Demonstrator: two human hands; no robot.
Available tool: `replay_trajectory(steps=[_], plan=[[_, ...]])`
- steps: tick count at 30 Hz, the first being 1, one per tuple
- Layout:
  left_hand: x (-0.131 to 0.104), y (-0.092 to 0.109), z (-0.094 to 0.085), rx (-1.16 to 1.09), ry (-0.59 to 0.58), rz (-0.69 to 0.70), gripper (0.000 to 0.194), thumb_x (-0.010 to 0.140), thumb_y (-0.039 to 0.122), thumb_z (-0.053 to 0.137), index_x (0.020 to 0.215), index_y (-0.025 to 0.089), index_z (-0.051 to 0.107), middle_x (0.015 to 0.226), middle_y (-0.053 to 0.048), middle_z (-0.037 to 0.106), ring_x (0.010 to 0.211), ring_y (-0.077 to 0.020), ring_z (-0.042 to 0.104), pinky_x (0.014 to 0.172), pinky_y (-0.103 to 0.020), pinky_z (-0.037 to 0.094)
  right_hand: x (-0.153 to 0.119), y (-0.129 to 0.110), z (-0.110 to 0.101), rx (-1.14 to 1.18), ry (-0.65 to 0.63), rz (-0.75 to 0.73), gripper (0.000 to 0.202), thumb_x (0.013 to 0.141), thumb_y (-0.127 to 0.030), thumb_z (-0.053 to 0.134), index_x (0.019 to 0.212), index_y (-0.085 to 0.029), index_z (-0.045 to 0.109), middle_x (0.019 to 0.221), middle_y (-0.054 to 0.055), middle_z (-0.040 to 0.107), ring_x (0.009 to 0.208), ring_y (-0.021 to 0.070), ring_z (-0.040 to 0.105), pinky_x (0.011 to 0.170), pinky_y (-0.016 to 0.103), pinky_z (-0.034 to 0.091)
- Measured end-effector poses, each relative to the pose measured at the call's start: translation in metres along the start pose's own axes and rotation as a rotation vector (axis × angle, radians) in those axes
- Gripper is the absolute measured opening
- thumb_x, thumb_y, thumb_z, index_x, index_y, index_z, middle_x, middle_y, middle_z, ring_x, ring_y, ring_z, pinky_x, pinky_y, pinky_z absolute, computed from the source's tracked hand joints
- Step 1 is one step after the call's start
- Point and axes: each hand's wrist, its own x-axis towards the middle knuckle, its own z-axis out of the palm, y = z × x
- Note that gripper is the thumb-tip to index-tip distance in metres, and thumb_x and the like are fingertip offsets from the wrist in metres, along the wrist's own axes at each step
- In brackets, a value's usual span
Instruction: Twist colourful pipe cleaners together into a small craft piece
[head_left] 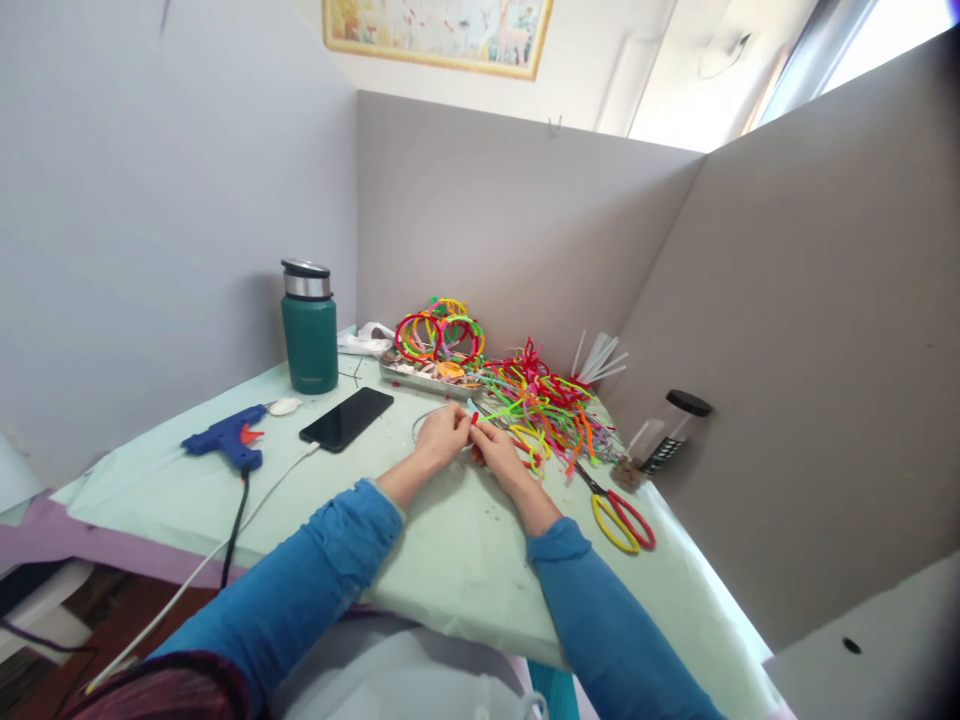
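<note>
Close together over the middle of the table, my left hand (442, 434) and my right hand (501, 460) both pinch a small piece of coloured pipe cleaner (475, 418). Red shows between the fingertips, with a pale blue bit above it and a yellow-green strand (501, 412) running off to the right. My fingers hide most of the piece. Just beyond the hands lies a heap of loose pipe cleaners (540, 395) in many colours. Scissors (622, 522) with one yellow and one red handle lie to the right of my right hand.
Rings wound from pipe cleaner (439, 335) stand in a metal tray (420, 380) at the back. On the left are a green bottle (310, 340), a phone (346, 418) on a white cable and a blue glue gun (225, 438). A clear jar (660, 440) leans at the right partition.
</note>
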Motion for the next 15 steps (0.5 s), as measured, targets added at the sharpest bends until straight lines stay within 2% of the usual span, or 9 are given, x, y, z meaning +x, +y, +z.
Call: replay_trajectory(steps=[8, 15], plan=[[0.0008, -0.0007, -0.0001, 0.008, 0.000, 0.008, 0.021, 0.082, 0.031, 0.046, 0.088, 0.019, 0.062, 0.080, -0.003, 0.070, 0.073, -0.0145, 0.061, 0.064, -0.023, 0.040, 0.0044, 0.0075, -0.0013, 0.015, -0.012, -0.018, 0.025, 0.076, -0.041, 0.052, 0.066, -0.018, 0.053, 0.051, -0.003, 0.049, 0.044, 0.0090, 0.041, 0.044, 0.022, 0.030], [0.0010, 0.0013, -0.0011, 0.026, -0.025, 0.012, 0.025, 0.082, 0.031, 0.045, 0.090, 0.020, 0.065, 0.081, -0.004, 0.070, 0.073, -0.0148, 0.061, 0.066, -0.023, 0.040, 0.0029, 0.0051, -0.0005, 0.015, -0.006, -0.008, 0.025, 0.075, -0.041, 0.052, 0.068, -0.018, 0.053, 0.051, -0.003, 0.049, 0.044, 0.0090, 0.042, 0.043, 0.022, 0.030]])
